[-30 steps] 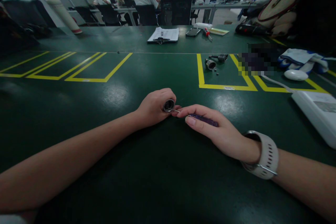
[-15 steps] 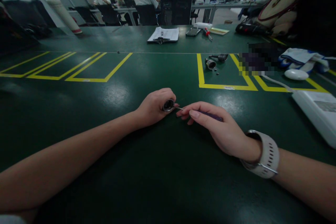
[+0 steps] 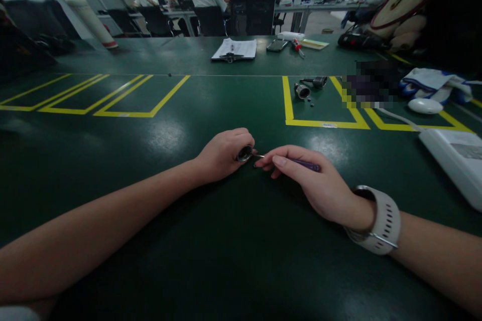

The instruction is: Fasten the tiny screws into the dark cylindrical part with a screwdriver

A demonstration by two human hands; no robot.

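Note:
My left hand [image 3: 228,153] is closed around a hollow metal cup-shaped part [image 3: 244,153], whose round open end faces me. From the right, my right hand [image 3: 301,168] pinches a thin tool with a purple handle [image 3: 308,165] and a slim metal shaft [image 3: 258,156]; it looks like a small screwdriver. The shaft's end meets the right side of the metal part, though its very tip is hidden by the part and my left fingers. Both hands are low over the green table [image 3: 211,261].
Inside a yellow-taped box at the right lie another metal cup part [image 3: 302,91], a part with a shaft [image 3: 318,82] and tiny pieces [image 3: 311,102]. Farther back are a clipboard [image 3: 234,50], a phone [image 3: 277,45] and a red screwdriver [image 3: 297,48]. A white device [image 3: 454,160] stands right.
My left hand has shifted slightly right and down, and the metal part's open end has tilted a little. My right hand and the purple-handled tool have moved slightly right.

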